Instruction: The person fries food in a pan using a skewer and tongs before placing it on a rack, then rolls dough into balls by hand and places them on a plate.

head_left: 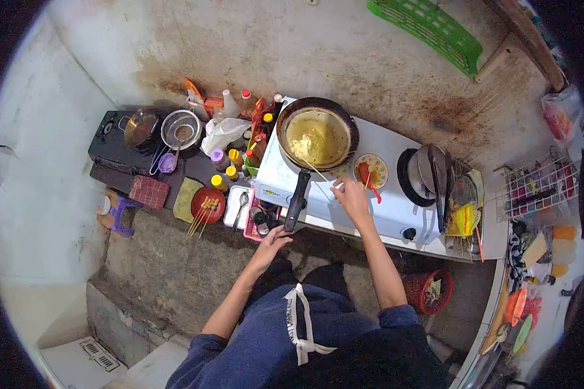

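Note:
A dark frying pan [352, 144] with oil in it stands on the white stove at the back. Pale yellow, frothy food [308, 145] sits in the oil on its left side. A thin skewer [316, 171] leans out over the pan's near rim. Close to the skewer's outer end is my right hand [352, 198], its fingers bent and slightly apart, with nothing visible between them. My left hand [271, 246] has thumb and fingers around the end of the pan's black handle [297, 202]. A small patterned plate [381, 170] with red sauce and a red-handled spoon lies right of the pan.
Several skewers of food lie on a red plate [219, 214] at the left, beside a white tray [235, 218] and several bottles [237, 159]. A lidded pan [428, 170] with tongs stands on the stove's right. A red basket [428, 292] is on the floor.

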A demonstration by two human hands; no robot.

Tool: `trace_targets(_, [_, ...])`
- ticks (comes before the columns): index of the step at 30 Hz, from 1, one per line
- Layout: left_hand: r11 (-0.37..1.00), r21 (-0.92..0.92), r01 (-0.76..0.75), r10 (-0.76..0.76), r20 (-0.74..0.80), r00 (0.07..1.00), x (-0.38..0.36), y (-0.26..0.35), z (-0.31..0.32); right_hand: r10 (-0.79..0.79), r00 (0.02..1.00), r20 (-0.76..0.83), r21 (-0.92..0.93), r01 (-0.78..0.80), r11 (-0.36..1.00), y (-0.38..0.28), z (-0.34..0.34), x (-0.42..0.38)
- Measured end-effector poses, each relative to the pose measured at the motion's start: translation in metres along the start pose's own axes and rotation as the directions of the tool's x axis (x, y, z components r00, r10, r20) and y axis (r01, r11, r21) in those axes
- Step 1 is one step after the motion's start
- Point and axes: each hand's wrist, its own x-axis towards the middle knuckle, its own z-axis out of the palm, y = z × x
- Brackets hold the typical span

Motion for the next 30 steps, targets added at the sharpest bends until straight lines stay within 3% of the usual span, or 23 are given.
trace_targets(3, [1.000, -0.005, -0.023, 0.023, 0.018, 1.000, 0.003, -0.005, -0.002, -0.044, 0.999, -0.018, -0.064, 0.043, 0.997, 0.000, 0.000, -0.002])
trace_targets(5, [1.000, -0.001, -0.025, 0.025, 0.024, 0.999, 0.003, -0.006, -0.003, -0.117, 0.986, -0.115, -0.119, 0.103, 0.988, 0.001, 0.001, -0.002])
trace_targets(11, [0.997, 0.079, 0.010, -0.012, 0.020, 1.000, 0.000, -0.003, -0.004, -0.126, 0.968, -0.216, -0.022, 0.125, 0.992, -0.009, -0.023, -0.003])
trace_targets(14, [0.998, 0.056, -0.010, 0.008, 0.039, 0.999, 0.004, -0.013, -0.009, -0.044, 0.979, -0.197, 0.053, 0.055, 0.997, -0.012, -0.035, 0.001])
trace_targets(20, [0.998, 0.060, -0.002, -0.001, 0.041, 0.999, 0.004, -0.009, -0.008, -0.004, 0.978, -0.207, 0.016, 0.007, 1.000, -0.003, -0.041, 0.008])
trace_targets(30, [0.998, 0.062, -0.013, 0.010, 0.047, 0.999, 0.004, -0.012, -0.011, -0.079, 0.985, -0.150, -0.126, 0.060, 0.990, -0.011, -0.044, 0.018])
